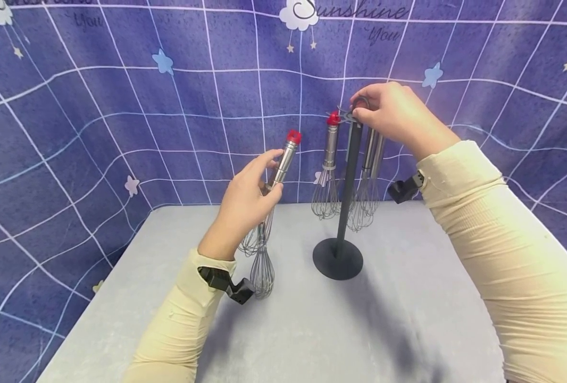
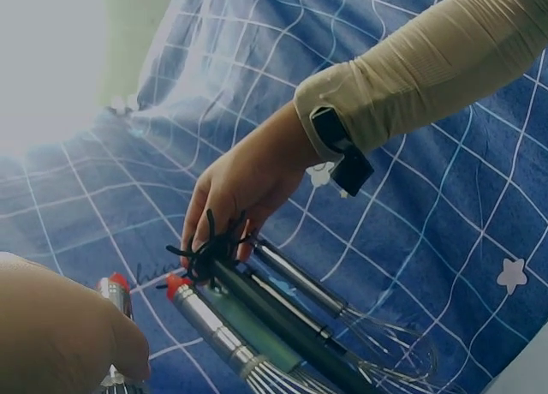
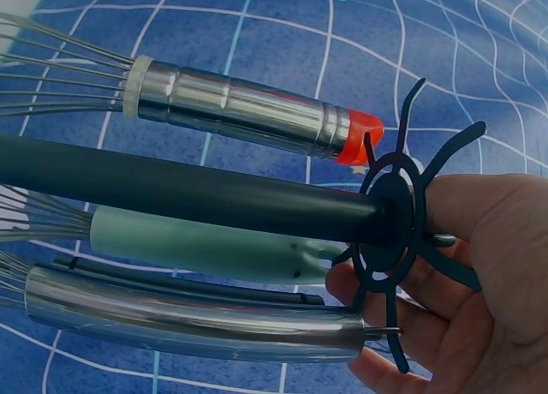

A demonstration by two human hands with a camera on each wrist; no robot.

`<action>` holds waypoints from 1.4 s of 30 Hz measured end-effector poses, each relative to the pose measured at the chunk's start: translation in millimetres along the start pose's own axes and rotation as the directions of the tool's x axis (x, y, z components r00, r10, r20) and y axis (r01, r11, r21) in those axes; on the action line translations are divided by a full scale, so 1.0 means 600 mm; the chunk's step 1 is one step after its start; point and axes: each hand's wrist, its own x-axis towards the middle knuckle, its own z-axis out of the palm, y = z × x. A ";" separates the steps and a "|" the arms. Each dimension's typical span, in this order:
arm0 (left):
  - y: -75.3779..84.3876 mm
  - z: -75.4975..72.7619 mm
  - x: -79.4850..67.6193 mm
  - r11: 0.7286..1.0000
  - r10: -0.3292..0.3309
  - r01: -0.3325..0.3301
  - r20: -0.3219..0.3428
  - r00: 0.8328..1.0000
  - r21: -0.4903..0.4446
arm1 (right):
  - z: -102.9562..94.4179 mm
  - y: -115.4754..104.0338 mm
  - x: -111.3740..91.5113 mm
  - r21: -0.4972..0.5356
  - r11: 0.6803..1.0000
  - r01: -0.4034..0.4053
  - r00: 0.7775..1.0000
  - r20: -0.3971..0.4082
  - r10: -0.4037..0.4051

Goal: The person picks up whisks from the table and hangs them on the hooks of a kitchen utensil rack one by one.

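Note:
My left hand (image 1: 247, 199) grips a steel-handled whisk (image 1: 287, 158) with a red end cap, left of a dark whisk stand (image 1: 349, 181). A second whisk's wire head (image 1: 263, 274) hangs below that hand; its handle is hidden behind the palm. My right hand (image 1: 398, 114) holds the hooked top of the stand, thumb and fingers curled about the hook ring (image 3: 385, 223). Another red-capped whisk (image 3: 248, 111) hangs from the stand's left side. A pale green-handled whisk (image 3: 205, 244) and a plain steel-handled whisk (image 3: 197, 317) hang close to the right fingers.
The stand's round base (image 1: 338, 259) rests on a pale grey table (image 1: 293, 330). Behind the table hangs a blue gridded cloth (image 1: 207, 101) with stars and lettering. Black cameras (image 1: 405, 188) are strapped at both cuffs.

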 end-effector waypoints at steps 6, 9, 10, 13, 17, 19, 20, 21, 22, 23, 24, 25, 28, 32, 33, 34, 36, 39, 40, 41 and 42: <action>0.012 0.003 0.003 1.000 0.011 -0.011 0.003 1.000 -0.002 | 0.001 0.002 -0.002 -0.003 1.000 0.001 1.000 -0.003 -0.001; 0.018 0.004 0.005 1.000 0.012 -0.012 0.003 1.000 -0.004 | 0.002 0.003 -0.002 -0.005 1.000 0.000 1.000 -0.004 0.000; 0.019 0.004 0.006 1.000 0.010 -0.010 0.003 1.000 -0.006 | 0.002 0.003 -0.002 -0.004 1.000 -0.002 1.000 -0.003 0.002; 0.023 0.006 0.008 1.000 0.011 -0.010 0.005 1.000 -0.018 | 0.002 0.004 -0.002 -0.002 1.000 -0.006 1.000 0.000 0.006; 0.030 0.009 0.011 0.999 0.016 -0.016 0.005 1.000 -0.029 | 0.003 0.006 -0.003 0.001 1.000 -0.013 1.000 0.004 0.013; 0.033 0.011 0.012 0.999 0.019 -0.019 0.004 1.000 -0.032 | 0.003 0.006 -0.003 0.003 1.000 -0.013 1.000 0.004 0.013; 0.034 0.011 0.012 0.999 0.021 -0.020 0.004 1.000 -0.032 | 0.003 0.006 -0.003 0.003 1.000 -0.012 1.000 0.005 0.012; 0.035 0.011 0.013 0.999 0.022 -0.022 0.002 1.000 -0.032 | 0.003 0.006 -0.003 0.006 1.000 -0.012 1.000 0.006 0.012; 0.036 0.012 0.013 0.999 0.024 -0.024 0.000 1.000 -0.032 | 0.004 0.005 -0.003 0.009 1.000 -0.012 1.000 0.006 0.012; 0.037 0.012 0.014 0.999 0.028 -0.028 0.000 1.000 -0.031 | 0.004 0.005 -0.003 0.011 1.000 -0.011 1.000 0.006 0.011; 0.038 0.013 0.015 0.999 0.033 -0.033 -0.003 0.999 -0.031 | 0.004 0.005 -0.003 0.012 1.000 -0.009 1.000 0.006 0.009; 0.039 0.013 0.015 0.999 0.036 -0.036 -0.004 0.999 -0.033 | 0.005 0.004 -0.003 0.013 1.000 -0.009 1.000 0.007 0.009; 0.041 0.015 0.018 0.998 0.042 -0.042 -0.005 0.999 -0.038 | 0.006 0.003 -0.003 0.014 1.000 -0.005 1.000 0.005 0.005; 0.045 0.018 0.022 0.998 0.039 -0.039 0.006 0.999 -0.048 | 0.006 0.001 -0.004 0.008 1.000 0.000 1.000 0.000 0.000; 0.046 0.019 0.024 0.998 0.040 -0.040 0.008 0.999 -0.049 | 0.005 0.001 -0.004 0.007 1.000 -0.001 1.000 0.001 0.001; 0.048 0.020 0.025 0.998 0.042 -0.042 0.008 0.999 -0.049 | 0.004 0.001 -0.004 0.006 1.000 -0.001 1.000 0.000 0.001; 0.051 0.021 0.028 0.998 0.045 -0.045 0.007 0.999 -0.051 | 0.003 0.000 -0.005 0.003 1.000 0.001 1.000 -0.002 -0.001; 0.055 0.023 0.032 0.998 0.047 -0.047 0.007 0.999 -0.051 | 0.002 -0.001 -0.005 0.000 1.000 0.006 1.000 -0.004 -0.006; 0.056 0.024 0.033 0.998 0.046 -0.045 0.009 0.999 -0.051 | 0.001 -0.001 -0.005 -0.001 1.000 0.008 1.000 -0.004 -0.008; 0.056 0.026 0.035 0.998 0.046 -0.045 0.011 0.999 -0.051 | 0.001 -0.001 -0.005 -0.001 1.000 0.009 1.000 -0.004 -0.009; 0.057 0.027 0.036 0.998 0.046 -0.045 0.013 0.999 -0.050 | 0.001 -0.001 -0.005 -0.002 1.000 0.011 1.000 -0.005 -0.011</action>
